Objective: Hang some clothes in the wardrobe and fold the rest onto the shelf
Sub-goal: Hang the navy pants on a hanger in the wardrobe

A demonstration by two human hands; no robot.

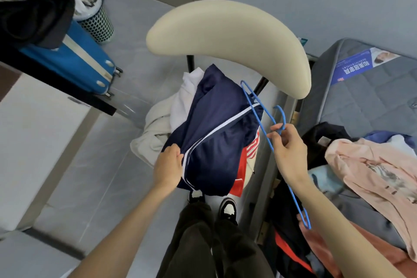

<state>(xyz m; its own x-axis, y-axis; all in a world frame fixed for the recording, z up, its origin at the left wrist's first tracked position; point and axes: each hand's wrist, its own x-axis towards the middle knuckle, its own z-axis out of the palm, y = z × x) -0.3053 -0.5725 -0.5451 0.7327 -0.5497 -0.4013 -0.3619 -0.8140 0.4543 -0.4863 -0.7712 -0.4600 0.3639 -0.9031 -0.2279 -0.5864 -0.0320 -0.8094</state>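
A navy garment with white stripes (214,133) lies on top of a pile on the chair seat. My left hand (168,165) grips its near left edge. My right hand (288,153) pinches a blue wire hanger (259,117) near its hook, holding it just right of the garment. The hanger's one end reaches up toward the chair back and the other runs down past my forearm. Under the navy garment lie a white garment (182,101), a beige one (151,133) and a red-and-white one (242,169).
The chair's cream curved backrest (225,38) stands ahead. A grey mattress (372,97) at right carries pink (372,171), black and blue clothes. A blue suitcase (74,56) and a mesh bin (97,20) stand at left beside a dark shelf edge (67,88). My shoes (228,210) are below.
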